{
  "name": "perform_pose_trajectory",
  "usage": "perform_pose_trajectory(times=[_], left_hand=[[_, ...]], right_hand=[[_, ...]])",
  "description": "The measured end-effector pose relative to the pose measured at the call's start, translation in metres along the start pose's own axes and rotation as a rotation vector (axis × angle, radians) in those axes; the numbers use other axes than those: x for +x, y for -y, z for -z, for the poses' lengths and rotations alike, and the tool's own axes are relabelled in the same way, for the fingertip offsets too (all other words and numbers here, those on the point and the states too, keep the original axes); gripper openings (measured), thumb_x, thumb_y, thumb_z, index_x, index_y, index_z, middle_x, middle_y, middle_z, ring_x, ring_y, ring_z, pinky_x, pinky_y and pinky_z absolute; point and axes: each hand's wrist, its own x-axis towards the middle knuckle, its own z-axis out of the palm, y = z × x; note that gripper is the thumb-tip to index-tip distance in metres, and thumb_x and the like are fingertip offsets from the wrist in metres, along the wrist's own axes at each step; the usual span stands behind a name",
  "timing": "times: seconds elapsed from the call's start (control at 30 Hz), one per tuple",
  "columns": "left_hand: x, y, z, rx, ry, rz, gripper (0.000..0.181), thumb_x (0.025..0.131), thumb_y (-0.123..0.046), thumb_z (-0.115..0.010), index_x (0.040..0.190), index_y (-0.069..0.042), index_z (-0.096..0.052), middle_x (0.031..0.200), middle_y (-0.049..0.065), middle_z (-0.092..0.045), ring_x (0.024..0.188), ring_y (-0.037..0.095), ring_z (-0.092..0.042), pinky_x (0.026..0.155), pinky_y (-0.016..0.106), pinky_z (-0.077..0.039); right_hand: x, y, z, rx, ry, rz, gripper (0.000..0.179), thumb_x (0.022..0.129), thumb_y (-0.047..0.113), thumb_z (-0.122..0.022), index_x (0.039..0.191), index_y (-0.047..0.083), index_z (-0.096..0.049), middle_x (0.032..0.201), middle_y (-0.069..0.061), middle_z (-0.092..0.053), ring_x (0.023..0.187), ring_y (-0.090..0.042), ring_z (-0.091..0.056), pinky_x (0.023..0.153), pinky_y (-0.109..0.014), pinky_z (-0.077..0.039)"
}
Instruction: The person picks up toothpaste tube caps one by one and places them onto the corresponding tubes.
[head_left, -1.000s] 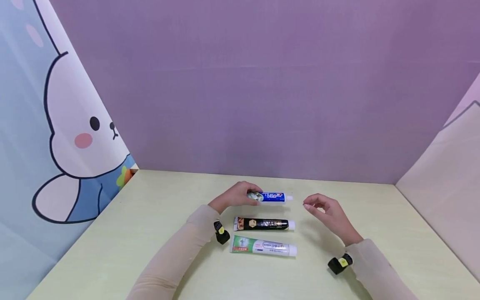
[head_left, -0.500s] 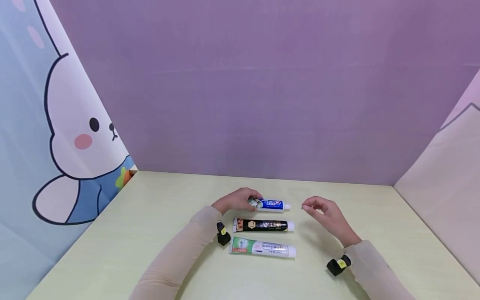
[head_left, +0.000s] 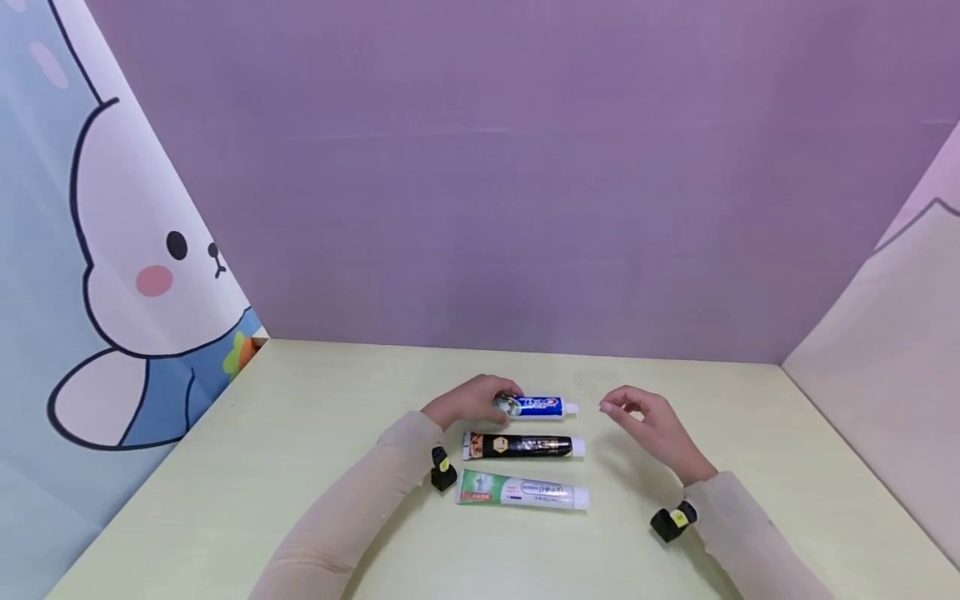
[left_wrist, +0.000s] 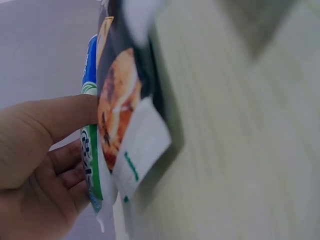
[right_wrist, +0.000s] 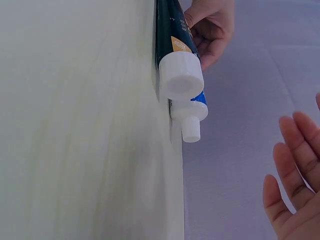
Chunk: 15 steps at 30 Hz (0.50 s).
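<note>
Three toothpaste tubes lie in parallel on the table, white caps pointing right. My left hand point(head_left: 475, 400) holds the flat end of the blue tube point(head_left: 542, 407), the farthest one, with thumb and fingers on either side; it seems to rest on the table. Nearer lies the black tube point(head_left: 521, 446), its printed end large in the left wrist view. Closest is the green and white tube point(head_left: 523, 490). Off to the right, my right hand point(head_left: 651, 422) is above the table holding nothing. Its fingers point(right_wrist: 295, 165) look relaxed and slightly bent in the right wrist view.
The pale table point(head_left: 360, 533) ends at a purple backdrop point(head_left: 525, 183) behind the tubes. A cartoon-printed cloth point(head_left: 45, 333) stands at the left and a pale panel point(head_left: 885, 358) at the right. Each wrist wears a small black camera point(head_left: 443, 469).
My left hand has brought the blue tube down and nearer to the black one. The right hand has hardly moved. The head view has shifted slightly.
</note>
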Motion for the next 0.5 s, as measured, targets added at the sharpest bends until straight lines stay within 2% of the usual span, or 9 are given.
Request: perform_pose_trajectory(times=[0.1,0.3,0.4,0.5], left_hand=[[-0.002,-0.002,0.003,0.030,-0.002,0.000,0.049,0.081,-0.011,-0.073,0.127,-0.009,-0.057,0.122,0.002,-0.060,0.114,0.017,-0.054,0.098,0.032,-0.042],[-0.011,0.001,0.019,-0.017,-0.031,-0.018,0.050,0.084,-0.015,-0.071,0.130,-0.004,-0.053,0.124,0.009,-0.059,0.115,0.023,-0.054,0.097,0.036,-0.043],[-0.019,0.005,0.032,0.032,-0.090,-0.030,0.052,0.086,-0.016,-0.070,0.132,-0.003,-0.051,0.125,0.012,-0.058,0.116,0.026,-0.053,0.098,0.039,-0.042],[-0.030,0.010,0.044,0.134,-0.178,-0.008,0.057,0.087,-0.019,-0.068,0.137,-0.003,-0.045,0.130,0.014,-0.055,0.120,0.029,-0.050,0.100,0.041,-0.040]], right_hand=[[0.002,-0.003,0.001,-0.019,-0.004,-0.003,0.008,0.092,0.013,-0.060,0.095,0.009,-0.067,0.091,-0.008,-0.068,0.080,-0.005,-0.056,0.074,-0.027,-0.046],[0.003,-0.008,0.007,-0.129,-0.024,0.018,0.010,0.092,0.015,-0.061,0.096,0.009,-0.067,0.088,-0.005,-0.068,0.080,-0.006,-0.056,0.075,-0.035,-0.047],[0.003,-0.010,0.013,-0.217,-0.068,0.049,0.009,0.091,0.013,-0.062,0.095,0.008,-0.067,0.086,-0.002,-0.067,0.081,-0.010,-0.057,0.071,-0.036,-0.048],[0.004,-0.013,0.020,-0.302,-0.108,0.088,0.011,0.090,0.014,-0.062,0.095,0.005,-0.067,0.090,-0.005,-0.067,0.086,-0.020,-0.058,0.070,-0.039,-0.047]])
